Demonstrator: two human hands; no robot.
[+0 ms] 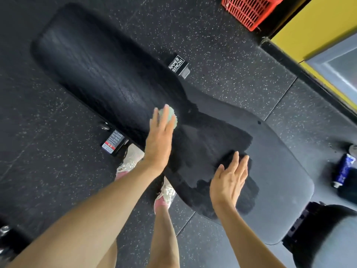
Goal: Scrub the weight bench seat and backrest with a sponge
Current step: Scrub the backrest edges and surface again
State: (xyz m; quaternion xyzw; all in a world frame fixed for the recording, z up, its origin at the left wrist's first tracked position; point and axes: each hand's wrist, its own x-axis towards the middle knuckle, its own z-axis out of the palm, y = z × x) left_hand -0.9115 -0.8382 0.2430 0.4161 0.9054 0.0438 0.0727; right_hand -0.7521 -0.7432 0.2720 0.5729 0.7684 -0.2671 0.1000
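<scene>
A black padded weight bench runs from upper left to lower right. Its long narrow backrest [92, 68] looks dark and wet. The wider seat [280, 171] is grey and dry at its right side, with a dark wet patch on its left part. My left hand [159, 140] presses a pale green sponge [169, 116] flat onto the pad where backrest and seat meet; the fingers lie over the sponge. My right hand [229, 180] rests flat, fingers apart, on the wet patch of the seat and holds nothing.
Speckled black rubber floor [48, 161] lies all around. A red plastic basket [249, 10] stands at the top right near a yellow wall [313, 22]. A blue bottle [343, 170] lies on the floor at the right. My feet in light shoes [131, 161] stand beside the bench's frame.
</scene>
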